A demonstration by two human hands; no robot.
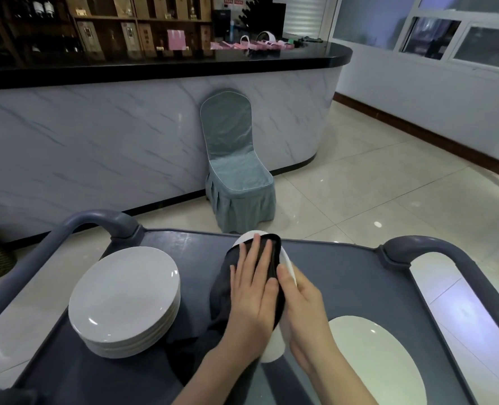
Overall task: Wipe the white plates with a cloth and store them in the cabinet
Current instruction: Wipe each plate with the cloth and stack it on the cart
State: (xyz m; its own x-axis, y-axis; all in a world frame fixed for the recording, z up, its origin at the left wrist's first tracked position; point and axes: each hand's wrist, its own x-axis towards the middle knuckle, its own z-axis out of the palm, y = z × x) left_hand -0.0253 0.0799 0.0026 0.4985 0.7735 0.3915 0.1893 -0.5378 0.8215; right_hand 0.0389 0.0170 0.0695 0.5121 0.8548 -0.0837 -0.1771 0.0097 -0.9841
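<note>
Cart tray (344, 273), left hand (254, 290) pressing cloth (222, 293) onto plate (274, 346); right hand (306, 311) gripping rim

All we see of the person is two arms, cut off by the bottom edge of the view. The left hand (252, 287) and the right hand (304, 309) are bare. So are the left forearm (213, 369) and the right forearm (333, 372), uncovered all the way to where the picture ends. The fingers are slim, and on the left hand we make out short, plain nails that stop at the fingertips. We cannot tell whether the dark grey shape (2, 394) in the lower left corner is part of a garment.
</note>
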